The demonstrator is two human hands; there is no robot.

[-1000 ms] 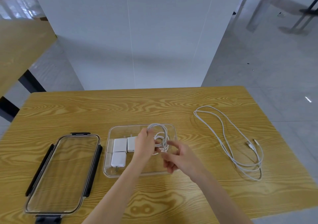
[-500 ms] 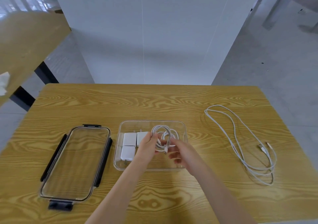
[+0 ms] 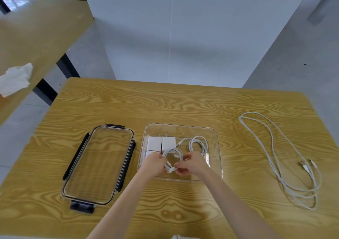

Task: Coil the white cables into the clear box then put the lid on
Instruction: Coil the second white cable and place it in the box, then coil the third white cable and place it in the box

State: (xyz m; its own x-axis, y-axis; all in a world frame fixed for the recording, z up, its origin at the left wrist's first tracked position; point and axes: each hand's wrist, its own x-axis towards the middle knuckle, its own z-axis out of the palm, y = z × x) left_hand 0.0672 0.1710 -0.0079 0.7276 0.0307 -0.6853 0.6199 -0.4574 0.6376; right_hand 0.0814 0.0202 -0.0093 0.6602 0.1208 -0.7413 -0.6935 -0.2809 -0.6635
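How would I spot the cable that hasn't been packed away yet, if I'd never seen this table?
Start at the wooden table and find the clear box near its middle, where both hands are working. Look to the right of the box: the loose cable lies alone on the bare wood in long, sprawling loops. Unlike the coiled cable inside the box, it is untidy and untouched.

Both hands drawn back toward the near wall of the clear box (image 3: 218,147), left hand (image 3: 153,162) and right hand (image 3: 192,162) now pinching one small coil (image 3: 172,158); a second coil (image 3: 199,145) now lying free in the box's far right part
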